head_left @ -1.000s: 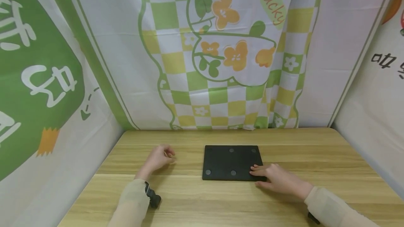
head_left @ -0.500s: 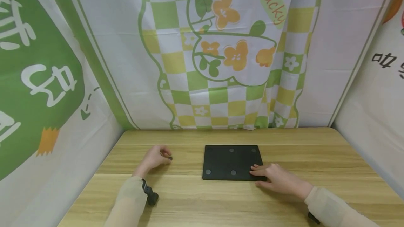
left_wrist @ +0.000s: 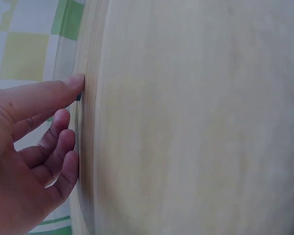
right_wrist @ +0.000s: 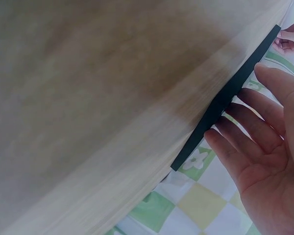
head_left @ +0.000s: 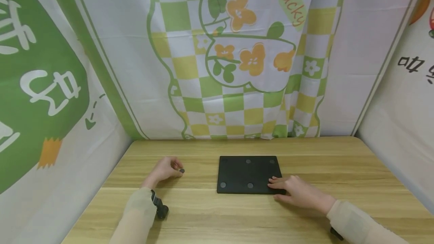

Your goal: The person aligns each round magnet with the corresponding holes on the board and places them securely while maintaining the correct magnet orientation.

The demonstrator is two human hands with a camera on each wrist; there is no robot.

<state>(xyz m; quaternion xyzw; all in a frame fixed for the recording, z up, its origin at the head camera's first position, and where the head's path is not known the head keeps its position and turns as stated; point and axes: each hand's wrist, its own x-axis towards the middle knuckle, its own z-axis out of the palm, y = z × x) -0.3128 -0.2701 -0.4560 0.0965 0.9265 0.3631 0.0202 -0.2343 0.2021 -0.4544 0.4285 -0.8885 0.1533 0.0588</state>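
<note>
A thin black rectangular board point(head_left: 237, 172) lies flat on the table, with several small round grey pads, one being the front left pad point(head_left: 223, 185). My right hand point(head_left: 300, 193) rests its fingertips on the board's front right corner, thumb at the near edge. In the right wrist view the board point(right_wrist: 225, 98) appears edge-on beside spread, slightly bent fingers point(right_wrist: 257, 110). To the board's left, low over the table, my left hand point(head_left: 166, 169) pinches a small dark round pad point(head_left: 182, 171) at the thumb tip. Only a dark sliver of that pad point(left_wrist: 78, 97) shows in the left wrist view.
The wooden table point(head_left: 203, 214) ends at the back against a hanging checked cloth point(head_left: 237, 108). Cloth walls close in the left side point(head_left: 105, 153) and right side point(head_left: 403, 123). Each wrist wears a black camera, such as the left wrist camera point(head_left: 161, 211).
My left hand has drawn back slightly to the left, and the small dark pad, hidden one second ago, now shows at its thumb tip. The right hand and the board stay put.
</note>
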